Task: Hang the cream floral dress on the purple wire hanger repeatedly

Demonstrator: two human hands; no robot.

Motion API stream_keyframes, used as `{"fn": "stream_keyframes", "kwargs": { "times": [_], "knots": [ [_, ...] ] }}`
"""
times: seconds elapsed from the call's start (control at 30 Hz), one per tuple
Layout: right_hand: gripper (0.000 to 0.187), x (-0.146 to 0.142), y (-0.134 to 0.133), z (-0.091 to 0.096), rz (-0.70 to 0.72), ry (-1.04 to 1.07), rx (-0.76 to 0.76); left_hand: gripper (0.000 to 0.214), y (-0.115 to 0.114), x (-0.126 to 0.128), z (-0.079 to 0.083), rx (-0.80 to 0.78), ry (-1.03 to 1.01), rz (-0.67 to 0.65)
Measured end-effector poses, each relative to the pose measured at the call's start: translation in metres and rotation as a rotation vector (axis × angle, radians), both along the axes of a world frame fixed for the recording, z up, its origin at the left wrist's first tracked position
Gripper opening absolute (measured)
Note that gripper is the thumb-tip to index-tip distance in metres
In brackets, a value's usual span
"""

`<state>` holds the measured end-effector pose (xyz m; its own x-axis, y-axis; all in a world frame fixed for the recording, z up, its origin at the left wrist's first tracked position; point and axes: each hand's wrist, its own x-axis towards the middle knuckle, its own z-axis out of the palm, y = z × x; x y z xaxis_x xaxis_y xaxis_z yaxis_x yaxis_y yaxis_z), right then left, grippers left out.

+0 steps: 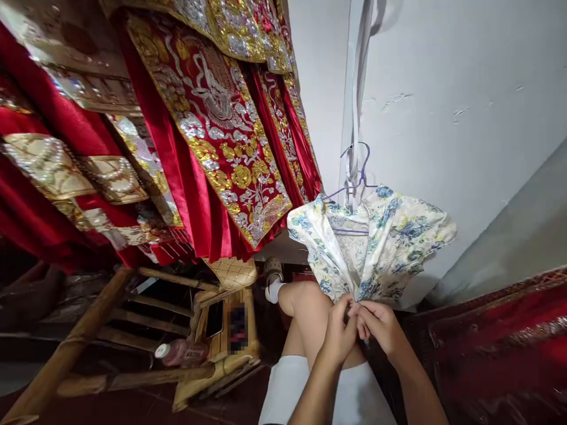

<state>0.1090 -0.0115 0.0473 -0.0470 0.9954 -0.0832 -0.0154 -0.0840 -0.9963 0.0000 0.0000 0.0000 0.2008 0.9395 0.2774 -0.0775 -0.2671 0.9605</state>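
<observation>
A white blouse [394,236] with blue and yellow flowers hangs on a thin purple hanger [364,171]. The hanger's hook is caught in a pale strap [354,88] that runs down the wall. Low on the blouse's front, where its two edges meet, my left hand [343,327] pinches the cloth. My right hand [376,321] is closed on the same spot, its fingertips touching those of the left. Whatever small part lies between the fingertips is hidden.
Red garments with gold and silver sequins [241,171] hang at the left. Below them stand a bamboo frame [84,336] and a small wooden stool [221,360] with a phone [215,317] on it. A pink bottle [181,352] lies beside the stool. Red wrapped material [505,336] is at the right.
</observation>
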Motion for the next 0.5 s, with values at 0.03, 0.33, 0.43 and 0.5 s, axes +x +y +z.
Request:
{"fn": "stream_keyframes", "kwargs": {
  "times": [0.03,0.33,0.43,0.5],
  "knots": [
    [0.038,0.002,0.003,0.006,0.021,-0.018,0.000,0.020,0.002,-0.001,0.004,0.018,0.015,-0.004],
    [0.022,0.036,0.083,0.126,-0.282,0.168,0.165,0.014,0.024,-0.021,0.011,0.289,0.639,-0.004],
    [0.019,0.037,0.096,0.162,-0.293,0.265,0.253,0.013,0.037,-0.027,0.008,0.323,0.804,-0.040],
    [0.016,0.033,0.096,0.173,-0.278,0.271,0.300,0.014,0.046,-0.030,0.016,0.324,0.822,-0.090]
  ]
}}
